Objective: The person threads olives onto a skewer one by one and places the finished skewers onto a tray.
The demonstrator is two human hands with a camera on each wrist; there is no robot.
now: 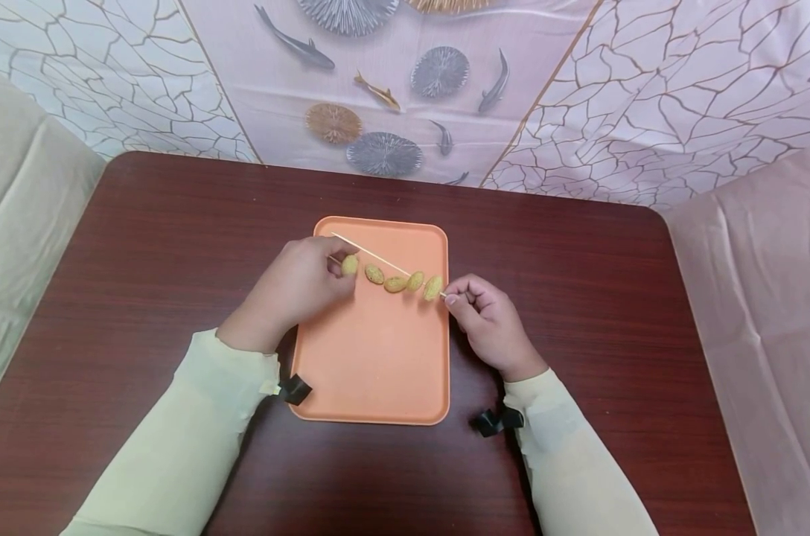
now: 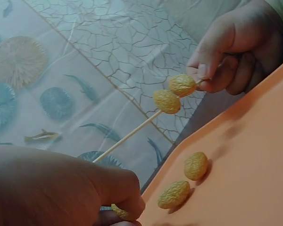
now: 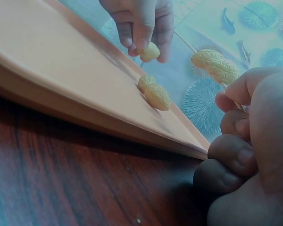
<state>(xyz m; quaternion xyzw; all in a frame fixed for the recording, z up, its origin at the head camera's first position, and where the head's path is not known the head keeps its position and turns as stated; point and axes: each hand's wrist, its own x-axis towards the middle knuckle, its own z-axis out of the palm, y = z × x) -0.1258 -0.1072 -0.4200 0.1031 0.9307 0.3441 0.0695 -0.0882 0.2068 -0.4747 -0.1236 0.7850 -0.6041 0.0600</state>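
My right hand [image 1: 492, 324] pinches one end of a thin wooden skewer [image 1: 371, 254] between thumb and forefinger. Two yellow, wrinkled, oval pieces [image 2: 174, 93] sit threaded close together near that end; their exact kind is unclear. The bare length of the skewer slants off toward the far left, over the orange tray [image 1: 371, 372]. My left hand [image 1: 301, 279] pinches another wrinkled yellow oval piece [image 3: 150, 52] in its fingertips, apart from the skewer's pieces. Two more loose wrinkled yellow ovals [image 2: 174, 195] lie on the tray between the hands.
Under the tray is a dark reddish-brown wooden table [image 1: 579, 298] with rounded far corners. A patterned cloth [image 1: 405, 89] with fish and round leaf shapes hangs behind it. Pale fabric covers both sides. Black straps [image 1: 295, 389] stick out at the sleeve cuffs.
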